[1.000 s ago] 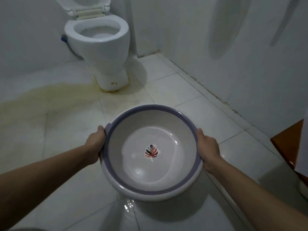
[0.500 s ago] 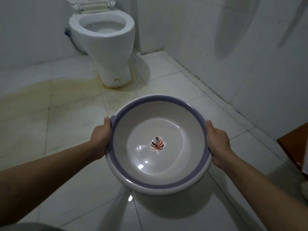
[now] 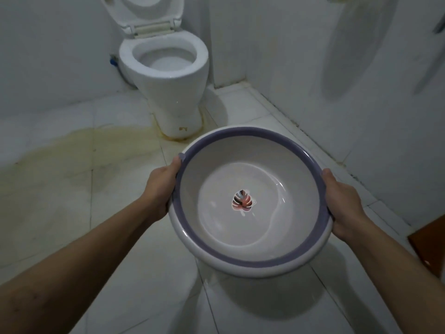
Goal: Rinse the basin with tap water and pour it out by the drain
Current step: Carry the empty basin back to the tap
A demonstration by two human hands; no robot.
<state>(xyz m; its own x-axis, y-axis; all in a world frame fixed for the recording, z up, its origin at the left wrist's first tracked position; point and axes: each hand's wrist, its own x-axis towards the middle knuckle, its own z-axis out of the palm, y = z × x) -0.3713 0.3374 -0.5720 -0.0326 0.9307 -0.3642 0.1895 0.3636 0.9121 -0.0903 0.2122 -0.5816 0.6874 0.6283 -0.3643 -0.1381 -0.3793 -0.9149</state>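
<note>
A round white basin with a purple rim band and a red leaf picture on its bottom is held above the tiled floor. A shallow pool of water lies in it, pushed toward the right side. My left hand grips the rim on the left, thumb on top. My right hand grips the rim on the right. The basin is tilted a little to the right. No tap or drain shows in view.
A white toilet with its lid up stands ahead against the back wall. A yellow-brown stain spreads over the floor tiles to the left. A white wall runs close along the right. A brown wooden edge sits at the lower right.
The basin and both hands have shifted right and slightly up in view. The toilet now sits lower and nearer. The water in the basin has sloshed toward the right.
</note>
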